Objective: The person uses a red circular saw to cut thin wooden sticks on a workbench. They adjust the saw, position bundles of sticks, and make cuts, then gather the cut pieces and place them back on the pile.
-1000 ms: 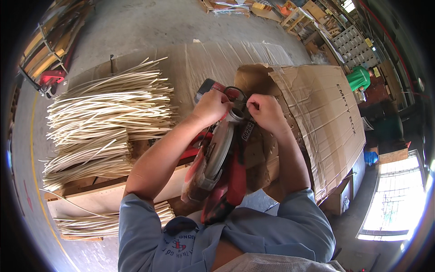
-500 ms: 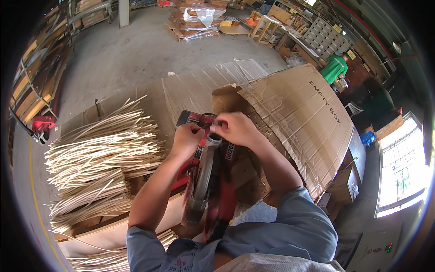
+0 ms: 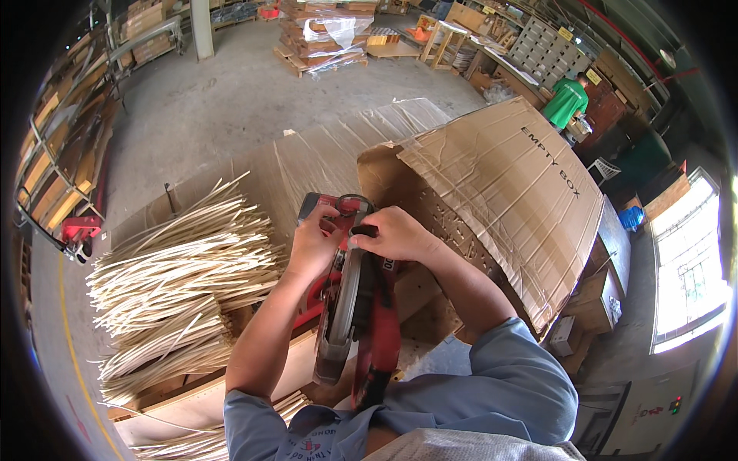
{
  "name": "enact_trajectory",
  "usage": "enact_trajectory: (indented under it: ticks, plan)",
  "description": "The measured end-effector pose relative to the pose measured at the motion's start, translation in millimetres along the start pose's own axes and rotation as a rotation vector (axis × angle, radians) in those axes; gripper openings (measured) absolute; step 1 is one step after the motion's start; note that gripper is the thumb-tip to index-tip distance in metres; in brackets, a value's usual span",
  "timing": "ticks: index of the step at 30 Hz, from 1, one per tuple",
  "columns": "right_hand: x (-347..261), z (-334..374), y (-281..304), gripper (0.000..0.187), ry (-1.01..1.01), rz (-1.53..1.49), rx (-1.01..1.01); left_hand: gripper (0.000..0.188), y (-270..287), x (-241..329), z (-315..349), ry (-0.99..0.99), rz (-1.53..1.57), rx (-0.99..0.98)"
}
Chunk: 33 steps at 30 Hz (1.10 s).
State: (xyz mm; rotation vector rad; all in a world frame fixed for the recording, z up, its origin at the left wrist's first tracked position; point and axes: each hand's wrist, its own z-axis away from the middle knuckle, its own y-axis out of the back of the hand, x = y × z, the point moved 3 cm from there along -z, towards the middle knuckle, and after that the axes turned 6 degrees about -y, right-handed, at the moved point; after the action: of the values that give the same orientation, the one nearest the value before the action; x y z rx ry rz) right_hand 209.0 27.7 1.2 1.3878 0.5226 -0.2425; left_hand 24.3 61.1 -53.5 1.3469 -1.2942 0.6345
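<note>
Concrete flooring (image 3: 231, 100) stretches across a cluttered workshop, where wrapped pallets (image 3: 323, 38) stand at the far end and a person in a green shirt (image 3: 567, 98) works beside shelving at the back right. Nearer, a large flattened cardboard box (image 3: 507, 192), patched with clear tape, leans across the work area and rises to the right of the worker's arms. To the left, a broad heap of pale thin wooden strips (image 3: 177, 284) lies stacked on boards, well apart from the box. Between heap and box, a red and grey circular saw (image 3: 357, 323) stands tilted on end against the worker's body, its blade guard facing up. The worker, in blue sleeves, has both hands at the saw's upper end: the left hand (image 3: 311, 246) is curled around the red housing there, fingers closed on it, while the right hand (image 3: 392, 234) pinches a small dark part at the top, thumb and fingers pressed together on it.
</note>
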Motion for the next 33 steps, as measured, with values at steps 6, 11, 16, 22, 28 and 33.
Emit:
enact_trajectory:
  ticks: [6, 11, 16, 22, 28, 33]
  plan:
    - [-3, 0, -5, 0.042, 0.013, 0.039, 0.048, 0.023, 6, 1, 4, -0.107, -0.098, -0.115]
    - [0, -1, -5, 0.037, 0.059, 0.037, 0.100, 0.016, 15, 18, 16, -0.273, -0.491, -0.048]
    - [-12, 1, 3, 0.032, 0.012, 0.005, 0.059, 0.015, 30, 26, 26, -0.435, -0.687, -0.002]
    - [-15, 1, 5, 0.032, 0.000, -0.020, 0.030, 0.012, 37, 35, 35, -0.372, -0.630, -0.042]
    - [-14, 1, 6, 0.032, 0.070, 0.013, 0.037, 0.011, 42, 38, 33, -0.270, -0.516, -0.201]
    - [-11, 0, 6, 0.032, 0.084, -0.003, 0.024, 0.020, 45, 30, 25, -0.022, -0.162, -0.483]
